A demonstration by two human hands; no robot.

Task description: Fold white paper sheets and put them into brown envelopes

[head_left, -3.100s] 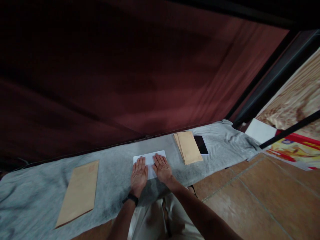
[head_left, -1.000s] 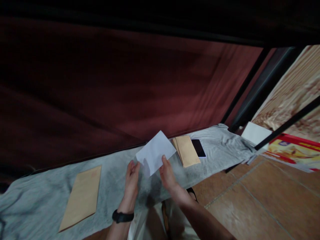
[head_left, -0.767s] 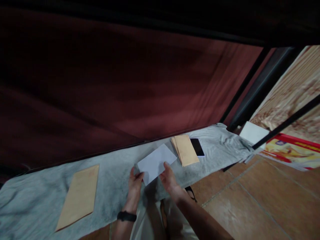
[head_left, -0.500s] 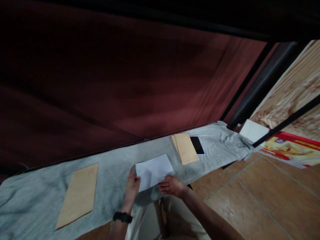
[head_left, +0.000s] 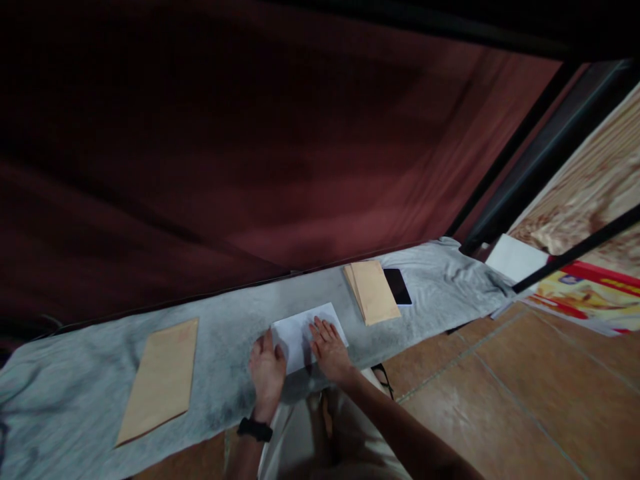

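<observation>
A dark red curtain [head_left: 280,153] fills the upper part of the view and is dimly lit. Below it, a long narrow bench is covered by a grey cloth [head_left: 225,333], wrinkled at its right end. A terracotta tiled floor [head_left: 525,387] is seen at the lower right. Black metal bars [head_left: 530,160] rise diagonally beside a patterned gold fabric [head_left: 595,193].
</observation>
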